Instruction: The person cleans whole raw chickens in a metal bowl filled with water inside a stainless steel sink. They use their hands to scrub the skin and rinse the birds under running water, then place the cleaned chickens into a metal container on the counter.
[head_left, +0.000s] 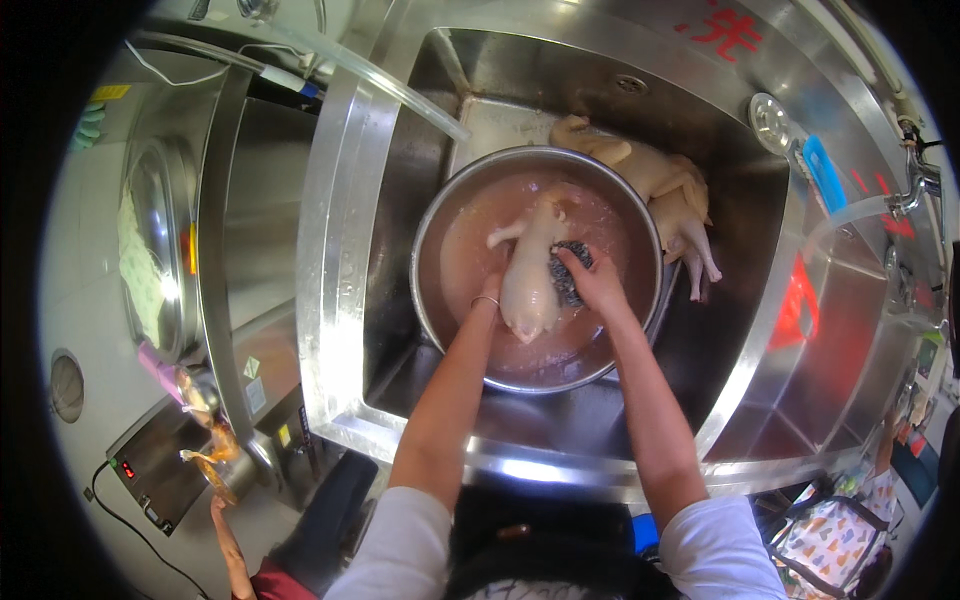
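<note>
A plucked whole bird (532, 270), pale and wet, lies in cloudy pinkish water inside a large round steel basin (421, 300). Its left side is met by my left hand (495, 274), whose fingers are partly under the bird and the water; whether they grip it is hidden. My right hand (596, 279) holds a dark metal scouring pad (571, 274) against the bird's right side. Behind and right of the basin, more plucked poultry (664, 180) rests in the steel sink, legs pointing down.
The basin stands within a deep steel sink (750, 360). A clear hose (390, 86) reaches over its left rim. On the right ledge are a blue-backed brush (823, 174) and a tap (916, 180). Another person's arm (231, 544) is at lower left, near a hotplate (161, 457).
</note>
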